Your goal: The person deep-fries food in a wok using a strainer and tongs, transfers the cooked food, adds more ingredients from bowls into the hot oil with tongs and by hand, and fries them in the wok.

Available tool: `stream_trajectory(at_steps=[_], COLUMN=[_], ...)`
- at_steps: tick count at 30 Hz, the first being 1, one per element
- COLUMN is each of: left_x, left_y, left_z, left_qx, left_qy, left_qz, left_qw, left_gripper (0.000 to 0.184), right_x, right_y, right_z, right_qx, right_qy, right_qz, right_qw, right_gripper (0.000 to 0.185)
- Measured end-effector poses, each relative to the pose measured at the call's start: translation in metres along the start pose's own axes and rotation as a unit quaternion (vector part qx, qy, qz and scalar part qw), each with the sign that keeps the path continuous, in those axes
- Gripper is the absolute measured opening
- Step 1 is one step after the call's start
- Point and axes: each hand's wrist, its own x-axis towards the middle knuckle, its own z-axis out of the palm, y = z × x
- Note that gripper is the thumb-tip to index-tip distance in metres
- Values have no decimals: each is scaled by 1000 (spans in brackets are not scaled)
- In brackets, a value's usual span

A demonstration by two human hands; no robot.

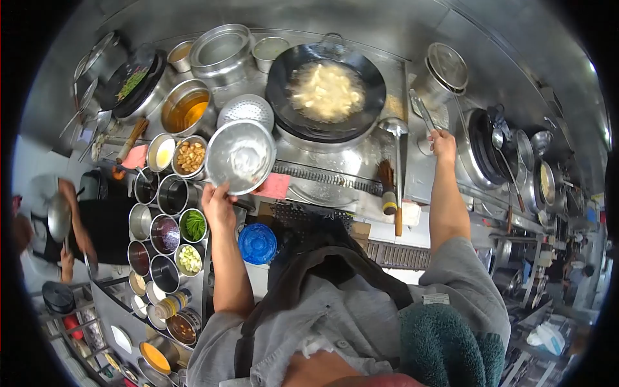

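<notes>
My left hand (219,205) is closed on the rim of a metal bowl (240,158), tilted so that its inside shows, with white residue in it. Beyond the bowl lies a perforated metal ladle (247,111). A black wok (284,84) stands on the burner, with pale pieces (327,91) bubbling in oil. To the right of the wok, my right hand (442,146) is closed around a long, flat, silvery metal utensil (422,111). Its exact kind is unclear. A long-handled ladle (398,168) lies between the wok and my right arm.
Several metal pots of ingredients (166,233) crowd the left side. A pot of amber liquid (188,108) stands behind them. A brush (387,187) lies at the stove's front edge. More woks (483,145) stand at right. Another person's arm (76,216) shows at far left.
</notes>
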Motion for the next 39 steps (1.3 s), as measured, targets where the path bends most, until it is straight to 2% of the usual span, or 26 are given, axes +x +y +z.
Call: stream_trajectory(at_steps=[2, 5, 8, 10, 12, 14, 15, 16, 18, 19, 20, 21, 22, 24, 26, 28, 30, 31, 32, 33, 34, 35, 36, 37, 39], left_x=[-14, -43, -67, -81, -95, -109, -117, -138, -159, -171, -180, -189, -200, -216, -239, -262, -292, -310, -325, -339, -356, -374, -392, -411, -440], left_y=[-12, -16, -19, -28, -42, -56, -62, -69, -78, -81, -83, -87, -88, -95, -94, -101, -106, -109, -111, -114, -126, -128, -128, -132, -142], left_z=[-17, -26, -22, -10, 2, 16, 21, 32, 35, 35, 33, 26, 25, 8, 4, -15, -31, -37, -45, -55, -69, -77, -83, -94, -117], left_qx=[16, 29, 50, 67, 77, 93, 103, 114, 119, 122, 125, 122, 115, 121, 127, 156, 170, 172, 171, 179, 188, 185, 183, 197, 187], left_qy=[15, 30, 56, 86, 73, 92, 84, 94, 112, 128, 142, 152, 167, 190, 229, 265, 307, 332, 356, 380, 398, 419, 432, 450, 485], left_qz=[-8, 3, 21, 30, 36, 34, 31, 18, 17, 12, 7, 4, 13, 20, 18, 13, -7, -17, -23, -28, -35, -43, -57, -84, -82], left_qw=[1000, 999, 997, 994, 994, 991, 991, 989, 986, 984, 982, 981, 979, 974, 965, 952, 937, 927, 918, 907, 897, 888, 881, 867, 850], left_gripper=[12, 14, 15, 15, 15, 15, 14, 13, 13, 15, 16, 16, 16, 11, 9, 11, 14, 15, 16, 16, 16, 15, 15, 14, 14], right_x=[6, 19, 49, 62, 63, 57, 37, 14, -42, -76, -106, -140, -172, -212, -240, -250, -239, -235, -219, -188, -142, -128, -121, -125, -163], right_y=[39, 93, 144, 148, 154, 141, 113, 88, 77, 72, 101, 96, 79, 116, 171, 196, 221, 224, 316, 351, 422, 428, 416, 403, 345], right_z=[-15, -32, -35, -39, -36, -30, -35, -25, 3, 8, 45, 51, 48, 87, 125, 141, 164, 167, 214, 244, 296, 312, 315, 324, 276], right_qx=[6, -49, -114, -159, -204, -242, -142, -27, 109, 139, 163, 181, 113, 61, -25, -125, -233, -274, -304, -497, -435, -419, -456, -482, -326], right_qy=[26, 61, 46, 32, 7, 174, 179, 165, -64, -215, -273, -355, -448, -558, -538, -486, -498, -476, -407, -428, -363, -380, -440, -476, -467], right_qz=[22, 110, 135, 117, 104, -138, -241, -342, -221, -244, -251, -305, -305, -304, -366, -356, -274, -213, -246, -464, -515, -557, -390, -199, 52], right_qw=[999, 991, 983, 980, 974, 944, 943, 925, 967, 935, 914, 865, 833, 770, 759, 788, 789, 808, 826, 596, 643, 607, 668, 708, 820], right_gripper=[28, 30, 31, 31, 30, 32, 31, 29, 28, 26, 25, 25, 26, 31, 38, 32, 28, 28, 22, 21, 19, 19, 16, 31, 20])
